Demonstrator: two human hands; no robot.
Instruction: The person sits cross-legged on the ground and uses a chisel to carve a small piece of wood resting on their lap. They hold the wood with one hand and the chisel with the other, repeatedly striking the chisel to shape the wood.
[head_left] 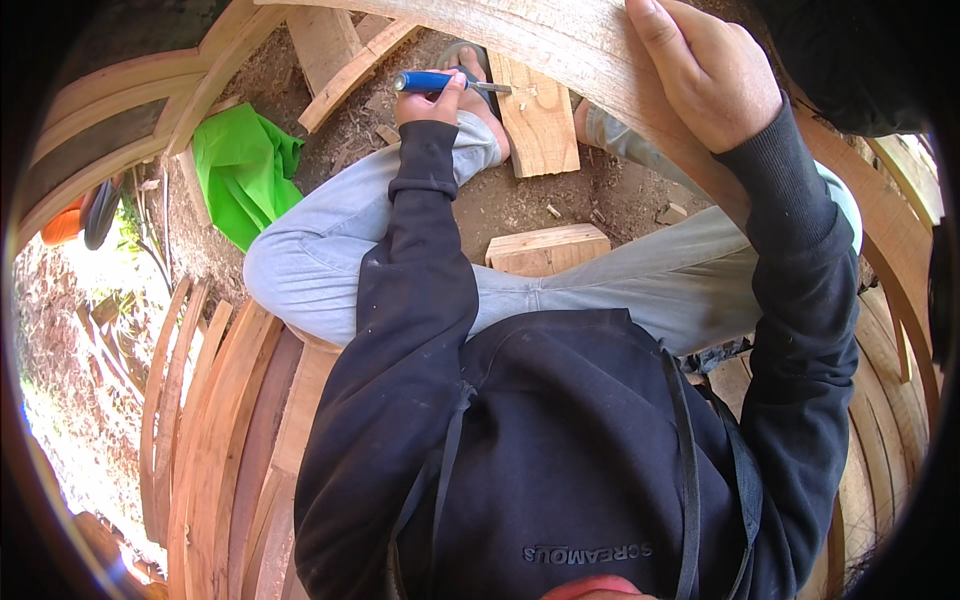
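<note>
My left hand (428, 107) is wrapped round the blue handle of a chisel (432, 82), whose metal blade points right. The blade's tip shows over a short wooden block (537, 125) with a few light chips on it; whether it touches is hard to tell. My right hand (712, 75) grips the edge of a wide, pale wooden plank (560, 45), its thumb lying on top. This plank runs from the upper left across the top of the view and down past my right forearm.
A second wood block (545, 250) lies between my bent legs. Bright green cloth (243, 170) sits to the left, near a curved wooden frame (110, 95). Several curved wood strips (215, 440) are stacked at the lower left. Shavings and offcuts litter the dirt floor (630, 205).
</note>
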